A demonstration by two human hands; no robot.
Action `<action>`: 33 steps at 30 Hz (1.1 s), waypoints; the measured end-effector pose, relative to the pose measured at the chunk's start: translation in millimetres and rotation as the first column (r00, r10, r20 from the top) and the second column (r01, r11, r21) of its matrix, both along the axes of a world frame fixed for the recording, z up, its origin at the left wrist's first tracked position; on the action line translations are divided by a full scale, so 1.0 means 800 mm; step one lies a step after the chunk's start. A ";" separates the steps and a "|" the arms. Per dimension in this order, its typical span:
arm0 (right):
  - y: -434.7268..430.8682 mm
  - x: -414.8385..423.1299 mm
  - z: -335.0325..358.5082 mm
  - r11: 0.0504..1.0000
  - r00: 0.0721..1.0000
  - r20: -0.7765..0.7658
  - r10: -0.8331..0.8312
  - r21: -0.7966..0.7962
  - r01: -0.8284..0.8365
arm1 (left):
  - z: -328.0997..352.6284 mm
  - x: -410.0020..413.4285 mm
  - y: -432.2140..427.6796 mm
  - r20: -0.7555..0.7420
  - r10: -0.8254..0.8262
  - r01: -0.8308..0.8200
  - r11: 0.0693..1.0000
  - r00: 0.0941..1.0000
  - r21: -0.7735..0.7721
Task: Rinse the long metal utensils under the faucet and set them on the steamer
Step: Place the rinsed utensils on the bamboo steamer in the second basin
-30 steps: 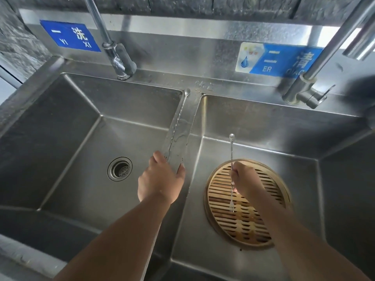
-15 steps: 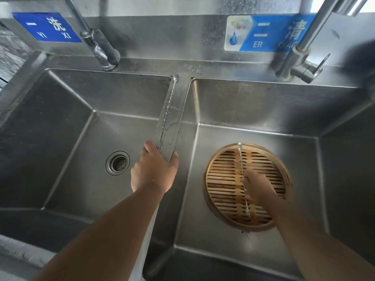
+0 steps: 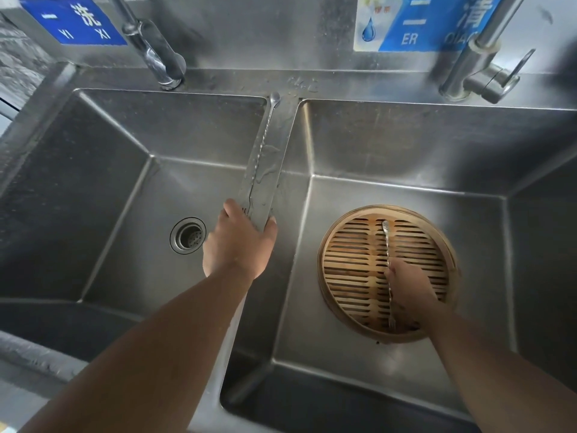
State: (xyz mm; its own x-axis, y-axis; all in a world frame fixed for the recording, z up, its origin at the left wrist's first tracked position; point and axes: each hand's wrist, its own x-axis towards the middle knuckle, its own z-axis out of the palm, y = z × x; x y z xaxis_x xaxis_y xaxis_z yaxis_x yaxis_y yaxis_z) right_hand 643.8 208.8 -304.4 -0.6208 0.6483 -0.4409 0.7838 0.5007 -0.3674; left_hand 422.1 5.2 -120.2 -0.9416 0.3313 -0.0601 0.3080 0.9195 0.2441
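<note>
the head view looked down on a stainless steel double sink (image 3: 406, 157), and the wet steel divider (image 3: 265, 157) between its two basins serves as the landmark here. a long, thin, twisted metal utensil with a rounded end (image 3: 261, 142) lay lengthwise along the divider, its rounded end at the far edge and its forked end at the near edge, with water beaded around it. the left hand (image 3: 239, 242) rested at the near end of the divider, its grip spread, fingers curled over the steel and touching the forked end of that utensil without closing around it. left of the divider, the round metal drain (image 3: 188, 235) sat in the floor of the left basin. right of the divider, a round bamboo steamer with a slatted bottom (image 3: 352, 270) sat on the floor of the right basin. the right hand (image 3: 409, 292) was over the near right part of the steamer, its grip pinching the middle of a second long twisted metal utensil (image 3: 387, 242), which lay across the slats with its rounded end away from the person and its small fork end at the steamer's near rim. behind the divider to the left stood a chrome faucet (image 3: 156, 57), and behind it to the right a second steel faucet with a lever (image 3: 480, 73). a blue sign (image 3: 75, 21) was above the left faucet, another blue sign (image 3: 415, 23) by the right one.
</note>
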 end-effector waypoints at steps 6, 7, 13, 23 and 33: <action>0.010 0.011 -0.005 0.999 0.999 -0.004 -0.045 -0.002 0.045 | -0.002 -0.002 0.000 -0.003 0.008 -0.008 1.000 1.000 0.003; 0.011 0.011 -0.006 0.999 0.999 0.004 -0.040 0.003 0.040 | -0.003 -0.002 0.001 -0.005 0.008 -0.008 1.000 1.000 0.004; 0.012 0.014 -0.012 0.998 0.998 0.004 -0.064 0.001 0.064 | -0.002 -0.002 0.000 -0.012 0.015 -0.015 1.000 1.000 0.005; 0.013 0.013 -0.009 0.997 0.997 0.002 -0.076 0.014 0.076 | 0.000 -0.002 0.000 -0.007 0.004 -0.004 1.000 1.000 -0.011; 0.017 0.012 0.000 0.995 0.995 0.035 -0.094 -0.036 0.096 | -0.004 -0.005 -0.001 -0.009 0.011 -0.011 1.000 1.000 0.000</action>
